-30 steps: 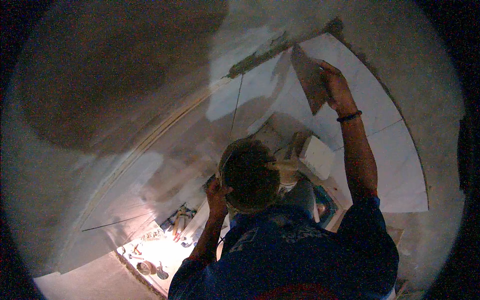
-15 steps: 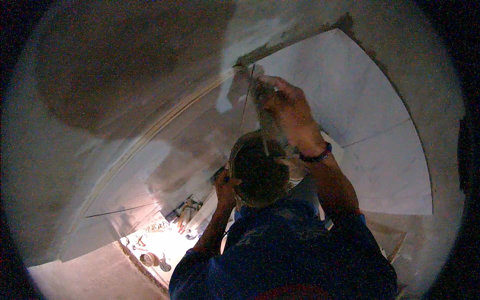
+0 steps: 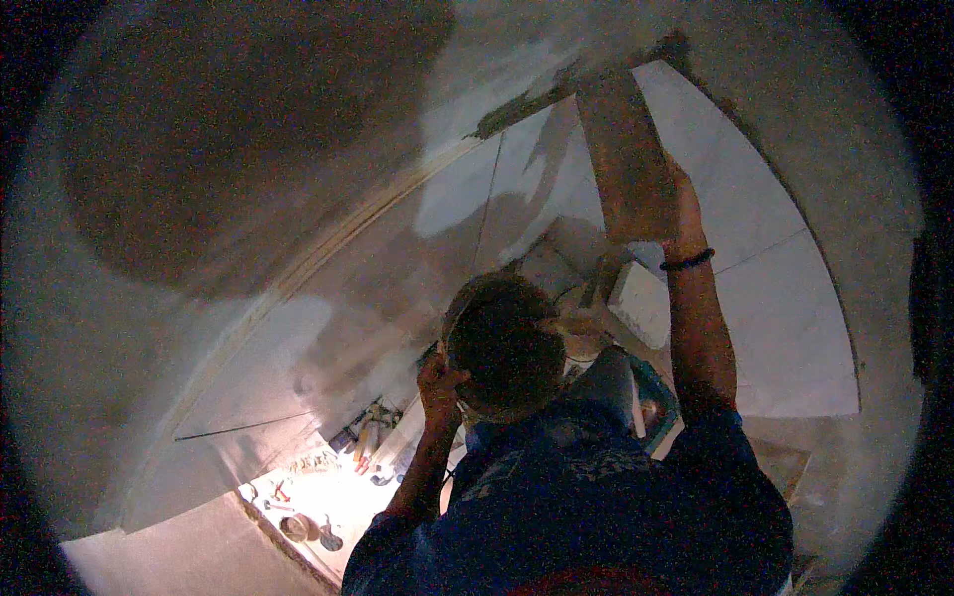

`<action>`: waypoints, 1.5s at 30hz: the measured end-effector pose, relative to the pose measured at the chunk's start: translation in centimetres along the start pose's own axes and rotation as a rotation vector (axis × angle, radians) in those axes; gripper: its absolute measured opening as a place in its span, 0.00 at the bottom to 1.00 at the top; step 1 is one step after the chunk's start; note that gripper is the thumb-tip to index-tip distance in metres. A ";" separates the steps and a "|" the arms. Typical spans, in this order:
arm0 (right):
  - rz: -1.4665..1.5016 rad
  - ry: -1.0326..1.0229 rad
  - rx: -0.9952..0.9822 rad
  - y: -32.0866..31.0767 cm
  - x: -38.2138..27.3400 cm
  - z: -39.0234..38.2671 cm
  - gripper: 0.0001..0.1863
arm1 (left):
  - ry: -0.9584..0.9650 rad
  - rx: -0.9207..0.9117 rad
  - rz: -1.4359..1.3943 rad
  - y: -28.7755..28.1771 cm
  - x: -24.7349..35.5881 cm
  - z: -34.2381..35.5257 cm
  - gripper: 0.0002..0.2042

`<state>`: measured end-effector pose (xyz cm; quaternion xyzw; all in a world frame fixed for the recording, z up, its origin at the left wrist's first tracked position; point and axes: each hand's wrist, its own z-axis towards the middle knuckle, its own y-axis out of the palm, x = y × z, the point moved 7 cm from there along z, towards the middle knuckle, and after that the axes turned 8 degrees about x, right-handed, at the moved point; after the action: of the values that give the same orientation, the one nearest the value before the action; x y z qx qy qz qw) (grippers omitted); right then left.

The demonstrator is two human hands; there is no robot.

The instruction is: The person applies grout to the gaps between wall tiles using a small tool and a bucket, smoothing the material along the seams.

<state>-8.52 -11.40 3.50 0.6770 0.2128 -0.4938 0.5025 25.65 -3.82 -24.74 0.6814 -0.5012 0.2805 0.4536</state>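
Note:
My left hand (image 3: 437, 389) grips the left rim of a dark, round, bowl-like thing (image 3: 507, 343) in front of my chest. Its inside is too dark to make out. My right hand (image 3: 684, 211), with a dark bracelet at the wrist, is up and to the right. It is closed on the right side of a flat brown rectangular piece (image 3: 626, 159), whose exact kind I cannot tell. That piece stands in front of white veined tiles (image 3: 765, 298), its top end by a rough dark grey strip (image 3: 527, 107) along their upper edge.
A pale strip (image 3: 328, 238) borders the tiles on the left, beside a bare grey wall (image 3: 89, 368). Below, a brightly lit surface (image 3: 328, 492) bears several hand tools (image 3: 373, 427). Near my knee (image 3: 606, 382) are a whitish block (image 3: 641, 298) and a teal-edged container (image 3: 664, 387).
My right hand has moved to the right, away from the joint between tiles. The flat brown piece now shows its broad face; earlier it was blurred. The bowl-like thing has shifted slightly left.

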 end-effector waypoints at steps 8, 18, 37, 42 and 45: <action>-0.819 -0.579 -0.138 0.0 -3.8 6.0 0.18 | 0.097 0.012 0.052 1.3 4.1 -1.2 0.19; -0.869 -0.645 -0.116 3.0 -4.3 7.5 0.18 | 0.103 0.021 0.129 0.2 3.2 -0.5 0.17; -0.208 -0.110 -0.127 6.1 2.6 -5.7 0.22 | 0.022 -0.066 0.016 3.8 3.7 -0.2 0.17; -0.007 -0.041 -0.048 2.3 3.3 -4.7 0.23 | 0.031 0.005 -0.020 2.8 3.8 -0.9 0.15; -0.078 -0.086 -0.045 1.5 1.2 -2.8 0.24 | 0.062 0.044 0.182 2.6 4.7 -0.7 0.14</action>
<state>-5.58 -9.81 3.14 0.6349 0.2282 -0.5369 0.5065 24.91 -5.39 -19.62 0.6337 -0.5405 0.3528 0.4264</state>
